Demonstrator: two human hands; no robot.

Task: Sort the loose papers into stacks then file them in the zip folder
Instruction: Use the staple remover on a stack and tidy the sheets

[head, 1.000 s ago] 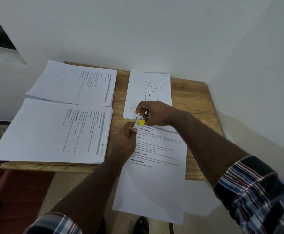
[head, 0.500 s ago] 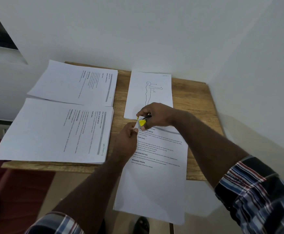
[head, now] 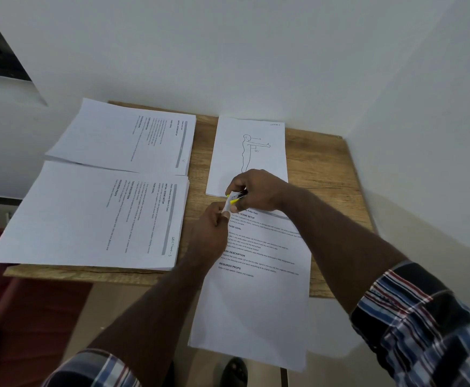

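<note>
Four stacks of printed papers lie on a small wooden table (head: 323, 174). One stack (head: 122, 138) is at the far left and another (head: 88, 216) at the near left. A stack topped by a figure drawing (head: 252, 152) sits at the far right. The near right stack (head: 256, 289) hangs over the table's front edge. At that stack's top left corner, my right hand (head: 259, 191) grips a small yellow-and-black object (head: 235, 198), perhaps a marker. My left hand (head: 212, 230) pinches a white piece (head: 226, 208) right below it. I see no zip folder.
White walls close in behind the table and along its right side. A dark red surface (head: 32, 317) lies below the table's front left. A dark shoe (head: 235, 370) shows on the floor under the overhanging papers.
Both hands stay at the corner of the near right stack. My right hand has shifted slightly over the yellow object, and the white piece now shows more plainly between my left fingers.
</note>
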